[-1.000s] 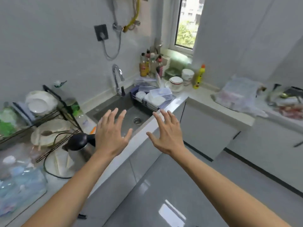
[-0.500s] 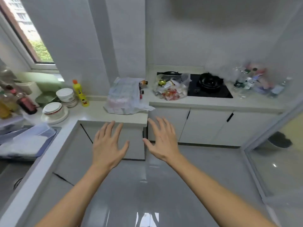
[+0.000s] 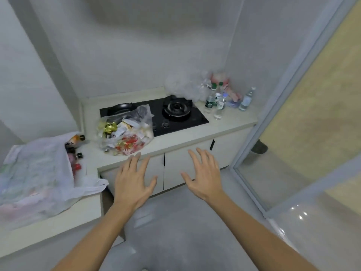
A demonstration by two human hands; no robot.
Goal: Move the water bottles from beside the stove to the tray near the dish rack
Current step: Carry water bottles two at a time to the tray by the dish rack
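Note:
Several clear water bottles [image 3: 218, 102] stand upright on the pale counter just right of the black stove [image 3: 172, 116]; one more bottle [image 3: 246, 99] stands apart further right. My left hand [image 3: 132, 182] and my right hand [image 3: 203, 177] are both held out in front of the cabinet doors, fingers spread, holding nothing, well short of the bottles. The tray and the dish rack are out of view.
A clear bag of rubbish [image 3: 125, 133] lies on the stove's left half. A white plastic bag with small bottles [image 3: 39, 173] sits on the counter at left. Crumpled plastic bags [image 3: 187, 85] sit behind the bottles. A glass sliding door [image 3: 293, 114] stands at right.
The view has swung right from the sink and dish rack to the stove counter, and the stove is now nearer. Both hands stay open and empty.

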